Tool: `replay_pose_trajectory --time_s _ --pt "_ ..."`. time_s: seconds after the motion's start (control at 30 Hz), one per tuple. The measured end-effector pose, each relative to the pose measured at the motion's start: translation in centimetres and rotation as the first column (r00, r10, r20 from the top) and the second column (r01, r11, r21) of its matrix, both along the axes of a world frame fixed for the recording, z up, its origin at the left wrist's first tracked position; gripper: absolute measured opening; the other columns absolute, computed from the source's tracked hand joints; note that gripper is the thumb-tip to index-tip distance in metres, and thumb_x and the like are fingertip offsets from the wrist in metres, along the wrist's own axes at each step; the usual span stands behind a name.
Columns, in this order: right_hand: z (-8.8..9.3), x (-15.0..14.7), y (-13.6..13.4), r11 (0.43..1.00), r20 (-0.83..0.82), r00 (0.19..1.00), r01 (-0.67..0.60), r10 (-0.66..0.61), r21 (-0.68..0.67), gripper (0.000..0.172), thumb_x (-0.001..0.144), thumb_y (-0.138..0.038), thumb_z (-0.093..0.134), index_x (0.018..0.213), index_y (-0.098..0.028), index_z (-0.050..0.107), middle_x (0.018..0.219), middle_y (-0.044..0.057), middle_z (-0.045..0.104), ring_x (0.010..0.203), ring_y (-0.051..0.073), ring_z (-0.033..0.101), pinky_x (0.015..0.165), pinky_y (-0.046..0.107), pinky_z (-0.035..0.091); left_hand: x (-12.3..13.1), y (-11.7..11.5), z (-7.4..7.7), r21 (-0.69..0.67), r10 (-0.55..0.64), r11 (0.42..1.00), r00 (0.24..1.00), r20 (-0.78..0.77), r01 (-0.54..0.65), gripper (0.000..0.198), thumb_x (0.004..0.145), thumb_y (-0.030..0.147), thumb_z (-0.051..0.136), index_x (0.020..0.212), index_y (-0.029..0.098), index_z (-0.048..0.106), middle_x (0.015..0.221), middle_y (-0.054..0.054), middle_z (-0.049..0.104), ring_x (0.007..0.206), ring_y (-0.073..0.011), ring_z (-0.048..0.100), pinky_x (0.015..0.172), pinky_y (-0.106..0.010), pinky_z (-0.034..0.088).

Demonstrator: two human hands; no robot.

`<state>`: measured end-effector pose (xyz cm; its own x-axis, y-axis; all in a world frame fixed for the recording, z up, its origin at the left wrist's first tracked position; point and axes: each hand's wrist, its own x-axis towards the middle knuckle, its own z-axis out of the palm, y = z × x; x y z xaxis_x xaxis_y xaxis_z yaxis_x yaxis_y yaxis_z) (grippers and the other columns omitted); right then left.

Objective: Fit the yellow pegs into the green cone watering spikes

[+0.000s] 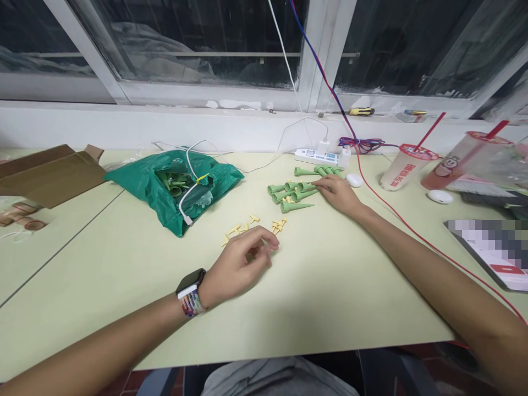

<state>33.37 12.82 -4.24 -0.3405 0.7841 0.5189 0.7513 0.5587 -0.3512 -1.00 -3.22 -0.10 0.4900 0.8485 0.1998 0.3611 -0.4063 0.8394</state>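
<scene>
My left hand point(243, 264), with a watch on its wrist, hovers over the near side of the table, its fingers loosely curled and apart. I see nothing held in it. Small yellow T-shaped plastic pieces point(235, 229) lie just beyond it, and more yellow pieces point(279, 225) stand by its fingertips. My right hand point(339, 193) reaches to a group of green plastic cone spikes point(282, 195). Its fingertips pinch the narrow end of one green cone spike point(305, 187). Behind that hand is another row of green cones point(325, 170), partly hidden.
A green plastic bag point(140, 181) with more green cones inside lies left, a white cable across it. Cardboard point(53, 176) sits at far left. A power strip point(315, 157), two drink cups point(406, 168) and a red cable point(396, 214) are at the right.
</scene>
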Motion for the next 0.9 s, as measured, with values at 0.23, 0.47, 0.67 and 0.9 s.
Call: replay_pose_trajectory --time_s 0.23,0.47,0.67,0.9 --pt "0.5 0.5 -0.4 0.989 -0.12 0.983 0.143 -0.138 0.035 0.03 0.098 -0.027 0.053 0.113 -0.02 0.078 0.107 0.013 0.073 0.099 0.029 0.067 0.091 0.044 0.055 -0.2 -0.1 0.4 0.029 -0.009 1.0 1.0 0.002 0.009 0.014 0.099 0.017 0.054 0.104 0.021 0.066 0.094 -0.002 0.068 0.076 -0.0143 0.071 0.066 -0.027 0.052" --pt "-0.1 2.9 -0.3 0.954 0.01 0.965 0.259 -0.263 0.153 0.031 0.093 -0.021 0.053 0.109 -0.02 0.08 0.115 0.012 0.078 0.116 0.034 0.061 0.105 0.051 0.046 -0.6 -0.2 0.3 0.233 -0.033 0.971 0.996 -0.079 0.05 0.016 0.099 0.014 0.052 0.104 0.022 0.065 0.098 -0.004 0.068 0.081 -0.0147 0.064 0.072 -0.029 0.049" --pt "-0.5 2.8 -0.1 0.94 0.031 0.947 0.314 -0.321 0.13 0.026 0.091 -0.025 0.057 0.098 -0.018 0.081 0.099 0.011 0.08 0.105 0.034 0.062 0.099 0.051 0.045 -0.3 -0.3 0.3 0.249 -0.047 0.966 0.995 -0.088 0.068 0.017 0.099 0.011 0.052 0.104 0.022 0.064 0.098 -0.002 0.068 0.081 -0.0135 0.063 0.069 -0.026 0.048" --pt "-0.4 2.4 -0.5 0.919 0.069 0.921 0.373 -0.384 0.131 0.024 0.089 -0.027 0.061 0.099 -0.018 0.081 0.091 0.011 0.08 0.101 0.035 0.061 0.094 0.051 0.044 -0.2 -0.1 0.4 0.23 -0.034 0.972 0.996 -0.088 0.053 0.016 0.099 0.014 0.051 0.102 0.022 0.064 0.096 -0.003 0.069 0.078 -0.0146 0.063 0.069 -0.028 0.049"
